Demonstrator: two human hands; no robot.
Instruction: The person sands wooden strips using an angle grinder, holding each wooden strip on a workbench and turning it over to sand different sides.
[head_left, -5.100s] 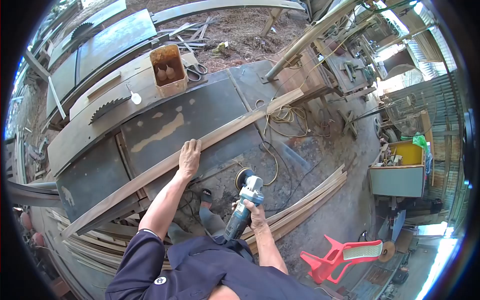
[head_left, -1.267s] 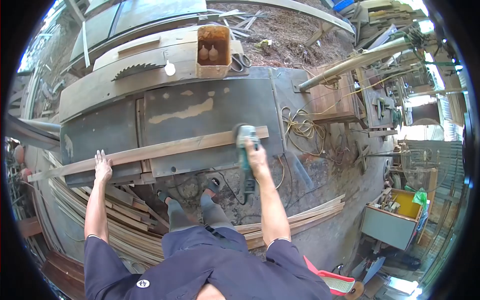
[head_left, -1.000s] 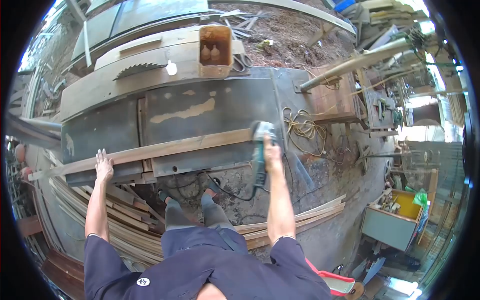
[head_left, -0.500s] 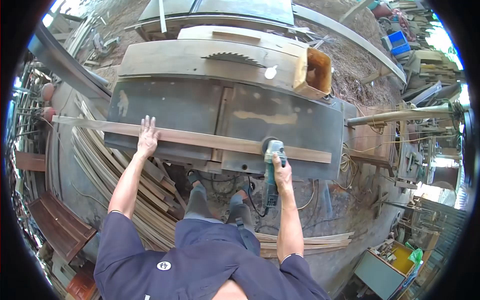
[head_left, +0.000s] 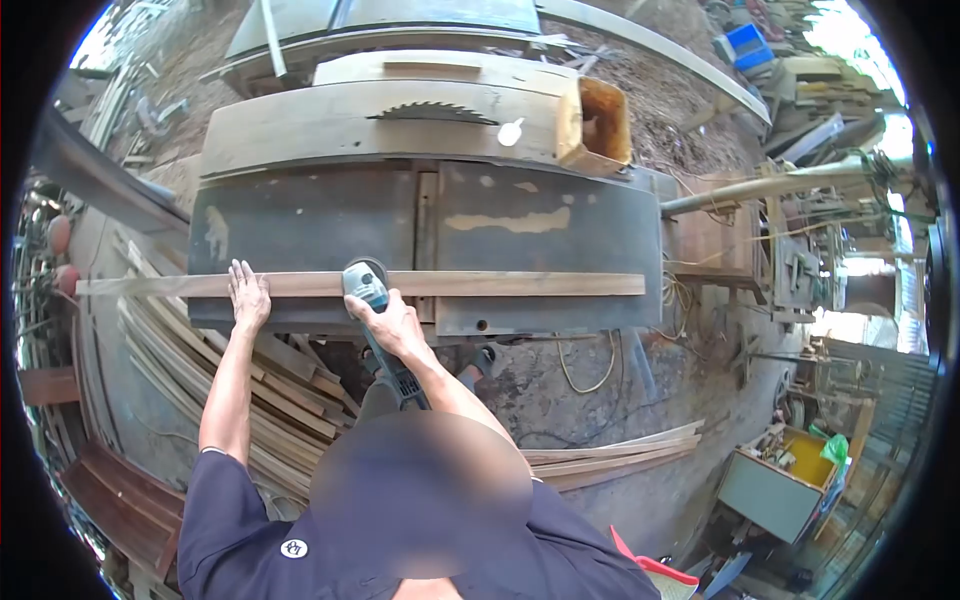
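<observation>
A long, narrow wooden strip lies lengthwise across a dark flat machine table, its left end sticking out past the table edge. My left hand rests flat on the strip near that overhanging end, fingers stretched out. Wrapped round an angle grinder is my right hand. The grinder's round disc is on the strip, left of the table's middle slot, and its body slants down toward me.
Behind the table, a toothed saw blade rises from a wooden top beside an open yellowish container. Curved strips are piled on the floor at left. More strips and a grey cabinet are at right.
My right hand has carried the grinder left along the strip, from its right part to left of the slot. My left hand remains on the strip. The camera view has shifted.
</observation>
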